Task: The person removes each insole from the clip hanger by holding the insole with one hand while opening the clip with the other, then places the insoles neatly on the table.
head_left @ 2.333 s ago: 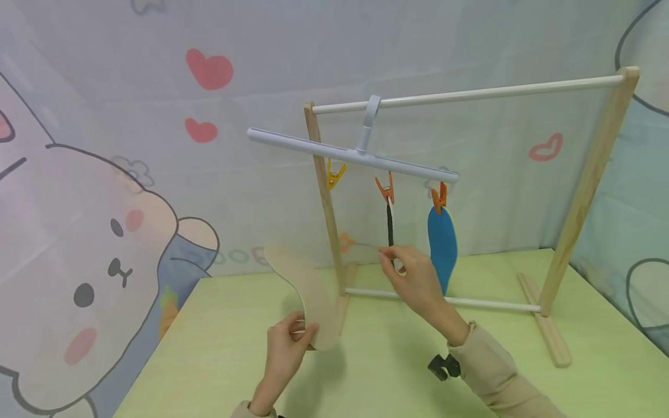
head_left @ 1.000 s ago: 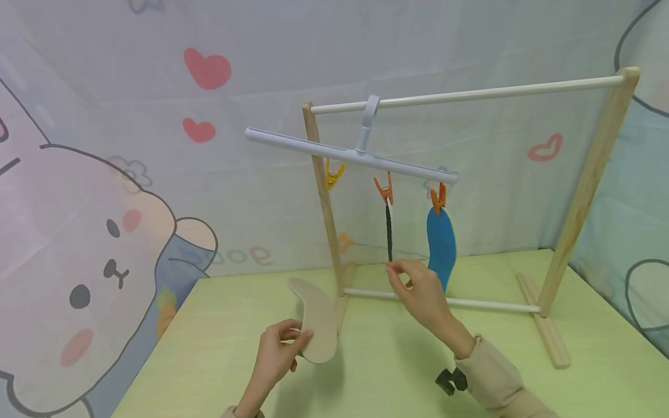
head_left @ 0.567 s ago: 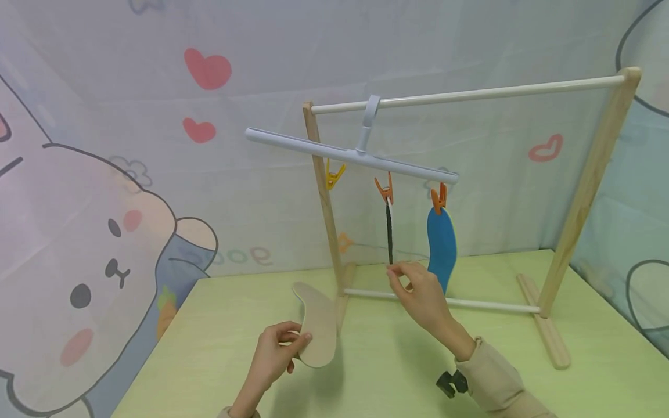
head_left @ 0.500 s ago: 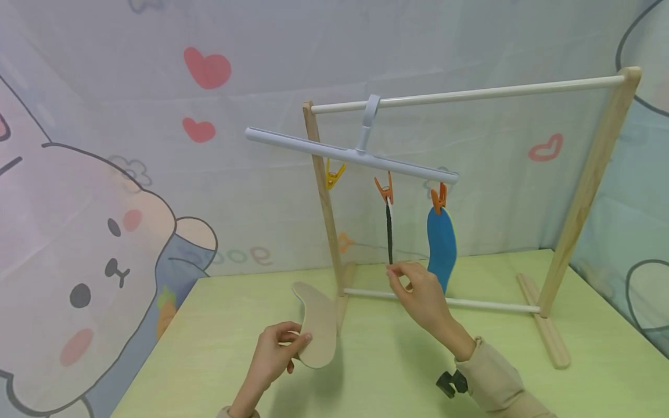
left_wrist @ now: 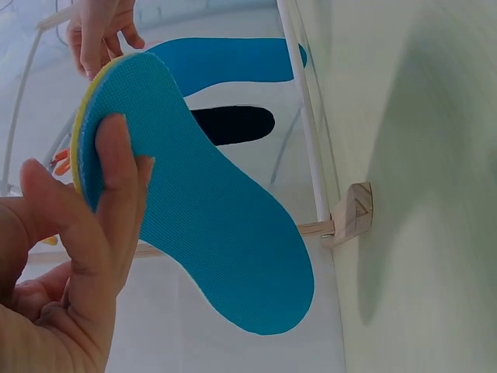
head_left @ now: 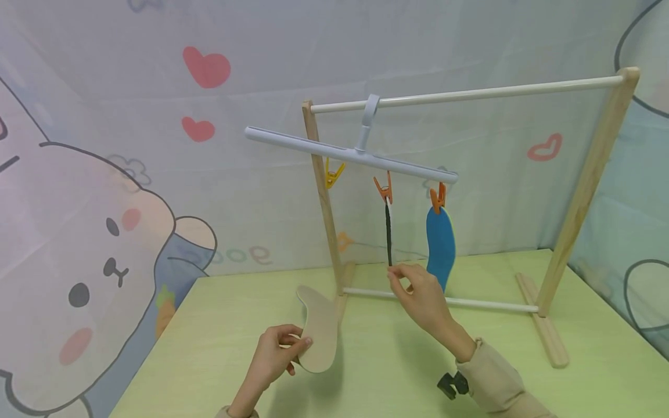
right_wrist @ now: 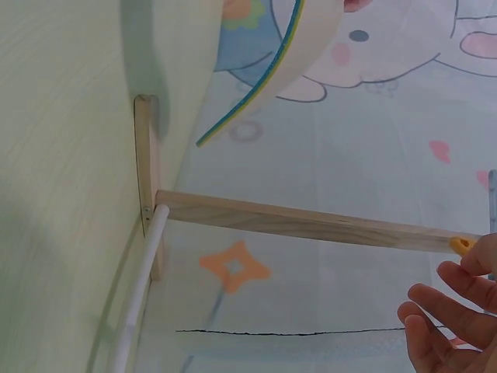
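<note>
My left hand (head_left: 274,354) pinches the edge of an insole (head_left: 319,331), beige side toward me. Its blue underside (left_wrist: 225,225) with a yellow rim faces the left wrist camera. My right hand (head_left: 423,293) is raised with loosely bent fingers, thumb and forefinger close together, nothing seen between them. In the head view its fingertips overlap the lower part of a black insole (head_left: 388,232), seen edge-on; in the left wrist view the hand (left_wrist: 105,31) appears apart from it. An orange clip (head_left: 384,191) holds the black insole, another orange clip (head_left: 438,198) a blue insole (head_left: 441,244).
A light grey hanger (head_left: 324,150) hooks over the white top bar (head_left: 496,92) of a wooden-legged rack. Toward its left hangs a yellow clip (head_left: 333,174) with nothing in it. The rack stands on a pale green table (head_left: 209,337) before a printed cloth backdrop (head_left: 272,69).
My left hand has lowered the insole, which now looks shorter in the head view. The right hand has sunk slightly and shifted a little right. Hanger, clips and hanging insoles keep their places.
</note>
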Tool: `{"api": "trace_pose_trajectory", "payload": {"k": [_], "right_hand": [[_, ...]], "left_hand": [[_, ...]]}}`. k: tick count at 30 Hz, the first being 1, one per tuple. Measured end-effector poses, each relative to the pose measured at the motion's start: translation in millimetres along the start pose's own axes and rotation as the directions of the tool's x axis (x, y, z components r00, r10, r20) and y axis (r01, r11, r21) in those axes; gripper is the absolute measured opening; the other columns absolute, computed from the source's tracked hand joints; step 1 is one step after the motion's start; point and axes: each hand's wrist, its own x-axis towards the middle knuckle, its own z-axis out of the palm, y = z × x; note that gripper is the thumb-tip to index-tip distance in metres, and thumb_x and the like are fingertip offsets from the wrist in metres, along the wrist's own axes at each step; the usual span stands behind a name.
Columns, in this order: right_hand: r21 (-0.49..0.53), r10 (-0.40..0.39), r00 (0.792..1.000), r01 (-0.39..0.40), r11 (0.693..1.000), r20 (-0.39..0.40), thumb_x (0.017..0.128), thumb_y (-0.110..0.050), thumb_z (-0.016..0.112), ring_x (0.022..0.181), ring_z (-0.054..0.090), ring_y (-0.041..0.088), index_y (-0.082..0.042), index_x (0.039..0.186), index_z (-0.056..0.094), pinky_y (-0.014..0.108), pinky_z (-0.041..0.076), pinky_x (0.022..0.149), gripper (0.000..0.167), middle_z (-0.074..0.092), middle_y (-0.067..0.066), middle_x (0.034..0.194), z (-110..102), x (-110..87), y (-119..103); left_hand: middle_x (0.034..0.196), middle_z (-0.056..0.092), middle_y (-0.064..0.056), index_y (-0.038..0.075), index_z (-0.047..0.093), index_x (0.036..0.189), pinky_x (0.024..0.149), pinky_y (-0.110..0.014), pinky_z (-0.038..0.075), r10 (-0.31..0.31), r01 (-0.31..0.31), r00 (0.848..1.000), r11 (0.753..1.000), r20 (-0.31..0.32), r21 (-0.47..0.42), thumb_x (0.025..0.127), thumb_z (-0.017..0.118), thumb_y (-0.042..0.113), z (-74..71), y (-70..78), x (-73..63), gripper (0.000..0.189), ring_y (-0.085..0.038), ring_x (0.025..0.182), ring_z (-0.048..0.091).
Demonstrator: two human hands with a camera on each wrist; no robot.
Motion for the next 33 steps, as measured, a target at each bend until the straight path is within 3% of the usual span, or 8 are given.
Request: {"api": "trace_pose_trajectory", "payload": {"k": [5, 13, 24, 33], "right_hand": [[0.003, 0.016, 1.000, -0.016, 1.000, 0.013, 0.083, -0.009, 0.061, 0.076, 0.061, 0.016, -0.007, 0.092, 0.067, 0.026, 0.051, 0.050, 0.011, 0.067, 0.007, 0.086, 0, -0.8, 1], [-0.005, 0.024, 0.999, -0.024, 1.000, 0.025, 0.083, -0.010, 0.060, 0.074, 0.060, 0.016, -0.007, 0.092, 0.067, 0.026, 0.051, 0.050, 0.012, 0.067, 0.007, 0.084, 2, -2.7, 2], [-0.017, 0.036, 0.999, -0.036, 0.999, 0.027, 0.083, -0.010, 0.060, 0.075, 0.061, 0.016, -0.007, 0.091, 0.067, 0.024, 0.050, 0.050, 0.011, 0.067, 0.007, 0.085, 2, -5.0, 6], [-0.025, 0.047, 0.998, -0.047, 0.999, 0.028, 0.083, -0.010, 0.061, 0.076, 0.061, 0.017, -0.008, 0.090, 0.067, 0.025, 0.050, 0.050, 0.010, 0.067, 0.007, 0.084, 1, -8.0, 9]], "left_hand": [[0.077, 0.067, -0.017, -0.008, 0.059, 0.093, 0.039, -0.042, 0.049, 0.004, -0.004, 1.000, 1.000, 0.007, -0.010, 0.080, 0.065, 0.014, 0.2, -1.0, 0.1, 0.026, -0.010, 0.045, 0.055], [0.075, 0.067, -0.018, -0.008, 0.059, 0.091, 0.042, -0.044, 0.051, 0.005, -0.005, 1.000, 1.000, 0.012, 0.000, 0.080, 0.064, 0.013, -1.4, -4.0, 1.2, 0.024, -0.018, 0.050, 0.061], [0.070, 0.067, -0.017, -0.008, 0.060, 0.087, 0.041, -0.030, 0.052, -0.023, 0.023, 1.000, 1.000, 0.006, 0.015, 0.081, 0.064, 0.012, -5.6, -6.4, 2.0, 0.021, -0.014, 0.047, 0.059], [0.064, 0.066, -0.015, -0.008, 0.060, 0.086, 0.041, -0.027, 0.052, -0.053, 0.053, 0.999, 0.998, 0.002, 0.023, 0.081, 0.064, 0.011, -6.3, -10.5, 3.5, 0.020, -0.010, 0.044, 0.057]]}}
